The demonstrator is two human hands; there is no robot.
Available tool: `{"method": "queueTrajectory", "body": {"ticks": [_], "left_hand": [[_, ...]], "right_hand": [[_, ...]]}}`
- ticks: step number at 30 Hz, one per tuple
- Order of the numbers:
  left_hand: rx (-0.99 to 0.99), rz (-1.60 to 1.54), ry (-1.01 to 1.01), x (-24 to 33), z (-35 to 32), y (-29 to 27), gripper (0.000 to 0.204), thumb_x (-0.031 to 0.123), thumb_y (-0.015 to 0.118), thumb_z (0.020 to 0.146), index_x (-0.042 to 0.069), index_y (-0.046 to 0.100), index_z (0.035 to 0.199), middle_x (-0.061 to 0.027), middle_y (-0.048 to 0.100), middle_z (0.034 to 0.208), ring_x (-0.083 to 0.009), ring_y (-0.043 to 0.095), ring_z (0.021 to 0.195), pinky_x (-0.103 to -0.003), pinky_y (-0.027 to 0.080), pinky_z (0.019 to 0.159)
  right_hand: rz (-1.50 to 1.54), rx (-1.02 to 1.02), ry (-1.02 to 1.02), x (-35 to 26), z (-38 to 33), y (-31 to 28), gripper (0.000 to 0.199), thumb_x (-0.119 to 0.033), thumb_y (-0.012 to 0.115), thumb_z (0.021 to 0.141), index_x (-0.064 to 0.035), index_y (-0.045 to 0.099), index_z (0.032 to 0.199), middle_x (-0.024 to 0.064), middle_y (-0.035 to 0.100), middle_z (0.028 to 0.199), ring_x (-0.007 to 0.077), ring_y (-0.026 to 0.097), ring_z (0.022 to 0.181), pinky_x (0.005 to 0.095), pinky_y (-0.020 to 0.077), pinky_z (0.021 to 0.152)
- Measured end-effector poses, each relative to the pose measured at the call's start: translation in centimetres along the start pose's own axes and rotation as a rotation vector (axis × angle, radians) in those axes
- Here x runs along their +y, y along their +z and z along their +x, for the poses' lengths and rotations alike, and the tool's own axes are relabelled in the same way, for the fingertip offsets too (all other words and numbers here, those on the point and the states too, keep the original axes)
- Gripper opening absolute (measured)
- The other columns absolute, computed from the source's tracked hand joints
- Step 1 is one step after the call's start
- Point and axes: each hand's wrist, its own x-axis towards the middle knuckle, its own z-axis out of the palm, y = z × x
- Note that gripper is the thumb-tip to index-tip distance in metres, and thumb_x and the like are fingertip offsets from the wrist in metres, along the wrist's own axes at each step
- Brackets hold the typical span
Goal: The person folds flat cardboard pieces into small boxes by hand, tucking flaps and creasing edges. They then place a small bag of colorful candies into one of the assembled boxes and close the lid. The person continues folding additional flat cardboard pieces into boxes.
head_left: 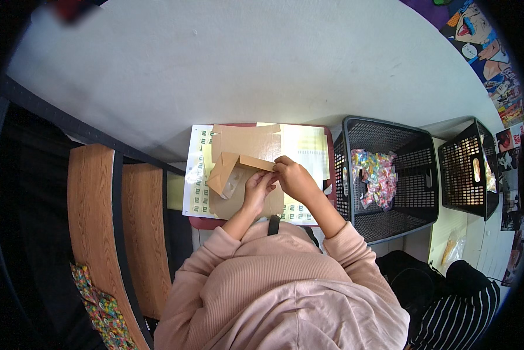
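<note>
A brown cardboard box [222, 170], partly folded up, lies in front of me with raised side walls and what looks like a clear plastic window on its left part. My right hand [292, 178] pinches the right end of its upright wall. Close beside it, my left hand [258, 191] has its fingers closed at the same corner, palm partly turned up. The fingertips of both hands overlap there, so the exact grip is partly hidden. Behind the walls, a flat brown cardboard panel [251, 139] stretches toward the wall; whether it belongs to the same piece I cannot tell.
Printed paper sheets [195, 191] cover a dark red board [331, 153] under the box. Right of it stand a black plastic basket [411, 220] of colourful wrapped sweets [376, 178] and a smaller black basket [465, 201]. Wooden shelves [95, 216] rise at left, holding bright packets [101, 306].
</note>
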Motion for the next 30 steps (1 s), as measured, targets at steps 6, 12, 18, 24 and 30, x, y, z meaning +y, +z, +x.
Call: {"method": "queueTrajectory", "body": {"ticks": [6,12,18,24,30], "left_hand": [[-0.015,0.02,-0.036,0.2,-0.3,0.2,0.015,0.011,0.049,0.083,0.003,0.05,0.096,-0.005,0.055,0.093,-0.0128,0.053,0.088,-0.025,0.041,0.07],[-0.015,0.09,0.022,0.3,-0.3,0.1,0.016,0.012,0.05,0.083,0.002,0.05,0.095,-0.0063,0.055,0.093,-0.0135,0.053,0.088,-0.025,0.042,0.072],[-0.001,0.224,0.052,1.1,-0.3,0.4,0.016,0.011,0.048,0.083,0.0,0.05,0.094,-0.008,0.056,0.089,-0.0143,0.056,0.083,-0.025,0.045,0.071],[-0.02,0.15,0.08,0.4,0.1,-0.2,0.015,0.01,0.045,0.084,-0.002,0.05,0.092,-0.0101,0.056,0.087,-0.017,0.057,0.08,-0.027,0.047,0.073],[-0.023,0.185,0.037,0.8,0.0,-0.1,0.015,0.01,0.044,0.085,-0.002,0.048,0.093,-0.0109,0.055,0.089,-0.0178,0.056,0.081,-0.028,0.046,0.075]], "right_hand": [[-0.109,-0.009,0.043,0.3,-0.1,0.4,0.004,0.002,0.05,0.064,0.0042,0.051,0.068,0.0156,0.052,0.079,0.0329,0.057,0.065,0.0381,0.048,0.058],[-0.06,-0.088,0.087,0.4,0.3,-0.1,0.011,0.002,0.052,0.066,0.0043,0.058,0.074,0.014,0.056,0.088,0.0318,0.058,0.07,0.0354,0.0477,0.064],[0.005,-0.056,0.1,0.1,0.2,-0.3,0.009,0.001,0.054,0.065,0.0044,0.058,0.073,0.0152,0.056,0.09,0.032,0.058,0.073,0.0342,0.0474,0.066],[0.092,0.064,0.092,-0.4,-0.2,-0.3,0.006,-0.001,0.056,0.067,0.0036,0.055,0.07,0.0156,0.056,0.093,0.032,0.057,0.075,0.0341,0.0472,0.067],[0.007,-0.018,0.08,-0.6,-0.4,-0.2,0.006,-0.002,0.056,0.069,0.0034,0.056,0.072,0.0147,0.054,0.099,0.0314,0.058,0.071,0.0355,0.0482,0.064]]}}
